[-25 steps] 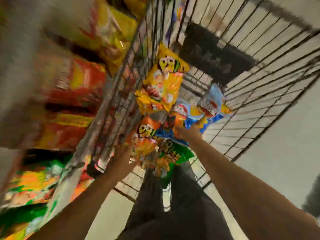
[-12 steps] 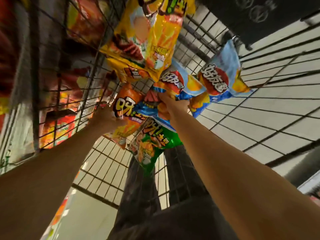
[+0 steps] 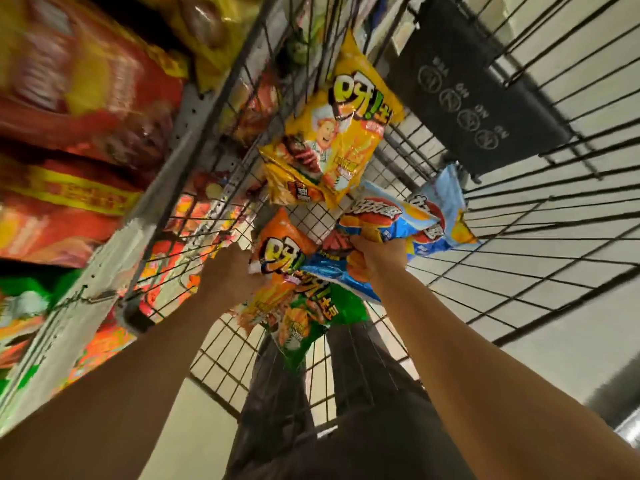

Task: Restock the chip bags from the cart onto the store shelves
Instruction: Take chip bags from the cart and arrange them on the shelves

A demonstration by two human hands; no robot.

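Chip bags lay gathered inside the wire cart (image 3: 519, 237), and both hands were down among them. Nearest, the green bag (image 3: 311, 323) hung lowest, against the person's dark trousers (image 3: 346, 393) seen through the mesh. The left hand (image 3: 230, 277) had its fingers curled onto the edge of the orange bag (image 3: 277, 261), gripping it, though the fingertips were hidden behind the film. The right hand (image 3: 375, 258) was closed around a bunch of packets, pinching the blue bags (image 3: 398, 220) where their ends met; how many it held could not be told. Beyond them the yellow bag (image 3: 332, 143) leaned against the cart's wall, untouched, and a black placard (image 3: 474, 98) hung on the far end. The store shelves (image 3: 69, 150), already crowded with red and yellow packs, stood just beside the cart on the left, blurred.

The lift looked to be the step in hand. It would go best with a light hold on the sealed seams, not the puffed middles, so nothing got crushed, and with the bundle raised straight clear of the wire rim before swinging towards the shelves, since slick film could slip from an overfull grip.
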